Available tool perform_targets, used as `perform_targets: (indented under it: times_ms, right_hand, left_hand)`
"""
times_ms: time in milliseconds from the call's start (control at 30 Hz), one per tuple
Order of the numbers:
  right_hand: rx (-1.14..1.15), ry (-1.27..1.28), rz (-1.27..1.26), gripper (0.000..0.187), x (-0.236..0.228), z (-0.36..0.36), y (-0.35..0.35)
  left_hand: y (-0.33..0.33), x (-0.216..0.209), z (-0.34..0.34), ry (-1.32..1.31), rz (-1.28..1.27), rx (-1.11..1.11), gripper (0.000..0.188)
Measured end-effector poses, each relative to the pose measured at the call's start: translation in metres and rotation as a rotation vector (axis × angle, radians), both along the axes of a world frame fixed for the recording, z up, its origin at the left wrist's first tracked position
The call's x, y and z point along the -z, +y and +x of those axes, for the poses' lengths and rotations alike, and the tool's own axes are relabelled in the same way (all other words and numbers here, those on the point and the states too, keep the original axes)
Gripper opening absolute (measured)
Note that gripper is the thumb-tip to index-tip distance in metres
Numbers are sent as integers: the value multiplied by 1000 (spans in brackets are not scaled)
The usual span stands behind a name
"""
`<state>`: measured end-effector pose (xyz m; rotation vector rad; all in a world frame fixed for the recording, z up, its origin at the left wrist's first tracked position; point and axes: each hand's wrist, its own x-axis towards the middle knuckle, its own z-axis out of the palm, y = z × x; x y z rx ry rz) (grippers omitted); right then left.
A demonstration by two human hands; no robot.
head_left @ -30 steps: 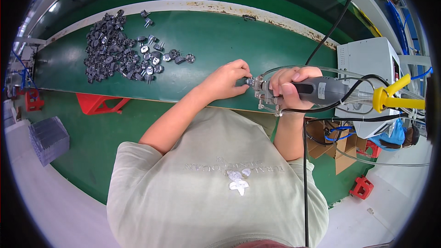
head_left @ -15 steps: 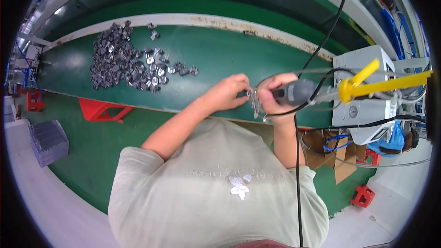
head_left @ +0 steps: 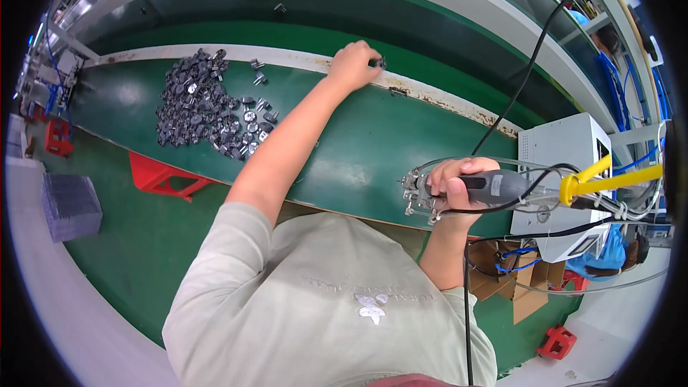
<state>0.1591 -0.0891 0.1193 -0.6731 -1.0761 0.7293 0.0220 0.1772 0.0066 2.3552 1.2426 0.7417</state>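
Observation:
My left hand (head_left: 351, 68) reaches over the white far rail of the bench, its fingers closed on a small dark part (head_left: 380, 64). That part looks like those in the pile, though the fingers cover some of it. My right hand (head_left: 459, 186) is wrapped round a grey power screwdriver (head_left: 494, 187) above the near right of the green bench. The screwdriver lies roughly level, its metal nose (head_left: 418, 195) pointing left, with a black cable and clear tubes running from it. A heap of small black and silver parts (head_left: 193, 100) covers the bench's left half.
Beyond the white rail (head_left: 430, 97) runs a green belt-like strip (head_left: 287, 32) with a small part (head_left: 280, 8) farther back. A white machine (head_left: 534, 145) stands at the right, below a yellow bar (head_left: 623, 180). Cardboard (head_left: 530, 290) and red stools (head_left: 161, 175) are below the bench.
My left hand has left the screwdriver's nose and moved up and away to the far rail with a small part. My right hand and the screwdriver are lower in view.

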Motion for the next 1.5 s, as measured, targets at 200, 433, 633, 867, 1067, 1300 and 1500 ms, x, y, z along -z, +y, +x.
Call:
perform_targets:
  times_ms: [200,433,633,867,1067,1300,1500]
  right_hand:
    - [23,3,-65,41,16,11,-6]
    - [-56,119,77,35,12,22,1]
    - [-130,117,94,33,10,27,3]
    - [-82,81,82,38,17,25,-1]
    - [-8,15,54,41,23,22,1]
    - [5,-1,20,39,27,18,3]
    - [5,-99,35,30,24,20,4]
  left_hand:
    - [-33,-34,-45,146,-70,164,53]
    - [-148,-52,-124,402,-63,189,32]
    - [-174,-29,-73,180,-58,366,36]
    - [-200,-1,-17,-169,-165,485,41]
    - [-196,8,-25,-233,-284,494,32]
    - [-195,13,-24,-252,-248,493,26]
    - [-195,11,-24,-239,-259,493,25]
